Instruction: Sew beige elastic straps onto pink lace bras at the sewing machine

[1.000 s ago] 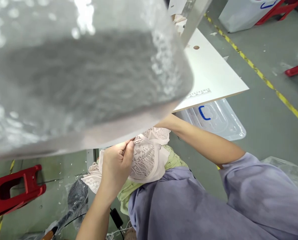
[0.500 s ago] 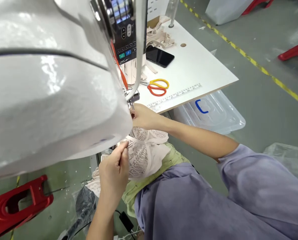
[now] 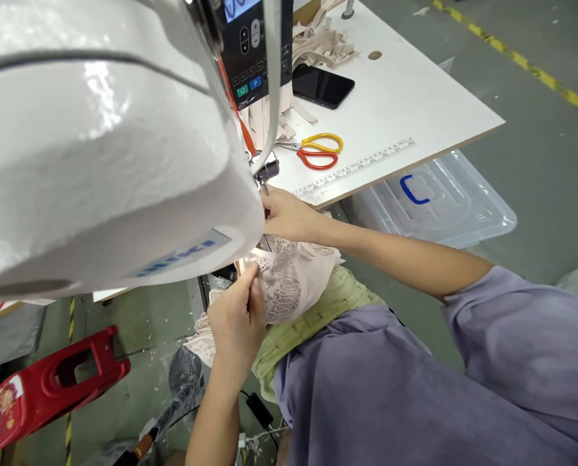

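A pale pink lace garment (image 3: pixel 283 291) with cup shapes hangs at the needle area of a white sewing machine (image 3: pixel 123 168), above the lap. Its near edge is pinched between the thumb and fingers of my left hand (image 3: pixel 240 317). Close to the presser area, my right hand (image 3: pixel 289 217) is beside the garment's far part, fingers bent; the machine head partly hides its fingertips, and what they hold cannot be made out. A green cloth (image 3: pixel 318 310) lies under the garment on my lap.
On the white table (image 3: pixel 415 97) are scissors (image 3: pixel 320 152), a clear ruler (image 3: pixel 356 167), a black phone (image 3: pixel 323 86) and beige fabric strips (image 3: pixel 325 45). A lidded plastic box (image 3: pixel 444 200) stands below. A red stool (image 3: pixel 55 388) is at lower left.
The camera view has shifted, so the table items and hands appear displaced and more of the red stool shows. Both hands remain near the needle area, my left still pinching the garment.
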The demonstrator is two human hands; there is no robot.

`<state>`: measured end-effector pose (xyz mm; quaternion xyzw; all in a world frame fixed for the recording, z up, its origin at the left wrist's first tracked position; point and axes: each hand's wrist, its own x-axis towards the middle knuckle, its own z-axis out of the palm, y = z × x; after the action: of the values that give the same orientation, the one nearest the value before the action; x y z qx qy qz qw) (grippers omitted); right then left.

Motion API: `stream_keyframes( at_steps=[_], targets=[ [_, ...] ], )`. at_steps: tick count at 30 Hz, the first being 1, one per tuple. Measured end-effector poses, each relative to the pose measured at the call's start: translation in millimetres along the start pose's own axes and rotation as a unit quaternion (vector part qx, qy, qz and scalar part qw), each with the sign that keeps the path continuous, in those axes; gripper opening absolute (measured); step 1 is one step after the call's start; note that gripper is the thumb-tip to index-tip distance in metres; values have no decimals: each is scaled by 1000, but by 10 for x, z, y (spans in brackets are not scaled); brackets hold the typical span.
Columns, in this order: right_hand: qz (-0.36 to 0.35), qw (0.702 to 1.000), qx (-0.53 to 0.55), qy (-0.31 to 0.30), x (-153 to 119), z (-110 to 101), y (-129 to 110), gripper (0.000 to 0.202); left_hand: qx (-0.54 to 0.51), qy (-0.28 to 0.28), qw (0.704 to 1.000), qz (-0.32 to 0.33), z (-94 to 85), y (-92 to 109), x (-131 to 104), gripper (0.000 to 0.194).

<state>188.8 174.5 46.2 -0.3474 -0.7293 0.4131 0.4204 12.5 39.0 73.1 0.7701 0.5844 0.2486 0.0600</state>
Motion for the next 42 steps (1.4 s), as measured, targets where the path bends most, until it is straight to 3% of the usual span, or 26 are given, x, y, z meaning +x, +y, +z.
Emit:
stream_keyframes(
  at_steps=[9,18,21,23,25,30,42],
  targets=[
    [-14,1000,-13,8,-40,-12,16,5,5,-5,999,36,67,8,-38,31],
    [-15,999,-24,25,-88,-35,13,6,-2,-13,1000,5,98,-44,-128,35],
    [-14,999,-21,29,-107,-30,26,5,27,37,999,-7,131,-28,-152,34],
    [-7,999,-14,29,-117,-18,27,5,64,97,993,7,181,42,-151,33],
    [-1,1000,1,29,-122,0,21,6,84,122,989,29,248,154,-138,37],
    [4,999,9,34,-106,49,22,7,101,69,992,15,376,354,-113,58],
    [17,998,-37,46,-24,89,86,7,119,46,991,30,342,259,-66,48]
  ],
)
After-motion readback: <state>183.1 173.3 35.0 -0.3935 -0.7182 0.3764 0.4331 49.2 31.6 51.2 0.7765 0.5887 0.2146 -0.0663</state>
